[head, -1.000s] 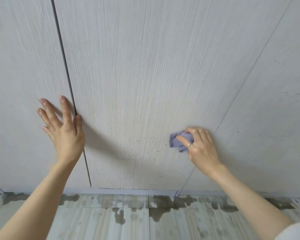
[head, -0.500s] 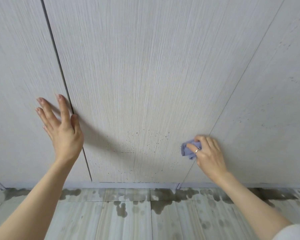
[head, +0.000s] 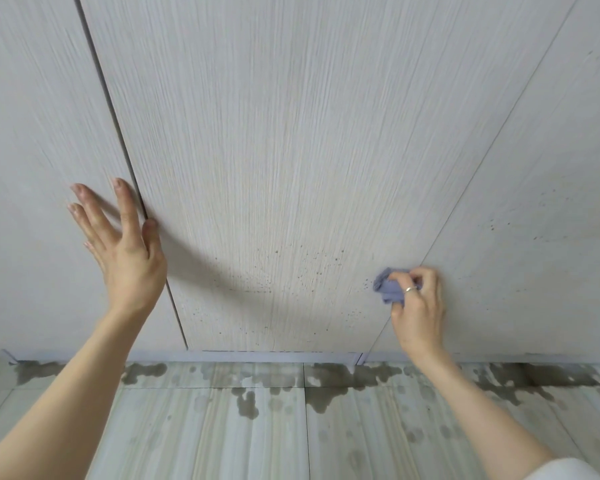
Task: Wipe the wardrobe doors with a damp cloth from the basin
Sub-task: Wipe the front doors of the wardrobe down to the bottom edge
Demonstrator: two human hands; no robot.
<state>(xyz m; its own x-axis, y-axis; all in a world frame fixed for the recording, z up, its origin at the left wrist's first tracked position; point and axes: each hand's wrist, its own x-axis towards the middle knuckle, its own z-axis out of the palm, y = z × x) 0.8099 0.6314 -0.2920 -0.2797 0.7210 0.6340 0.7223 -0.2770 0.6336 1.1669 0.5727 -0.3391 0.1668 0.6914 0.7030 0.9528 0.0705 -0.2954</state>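
Note:
Pale wood-grain wardrobe doors fill the view: a middle door (head: 291, 150), a left door (head: 32, 168) and a right door (head: 541, 202). My right hand (head: 418, 306) grips a small crumpled blue cloth (head: 388, 289) and presses it low on the seam between the middle and right doors. My left hand (head: 125, 251) lies flat, fingers spread, on the left door beside the dark gap. Dark specks dot the lower part of the middle and right doors. No basin is in view.
Below the doors runs a pale plinth (head: 274, 356). The light tiled floor (head: 222, 427) in front of it carries dark wet patches (head: 343, 375), densest along the wardrobe's foot.
My right hand has slid the cloth to the right and slightly down, from the middle door to the seam with the right door. The left hand has stayed in place on the left door.

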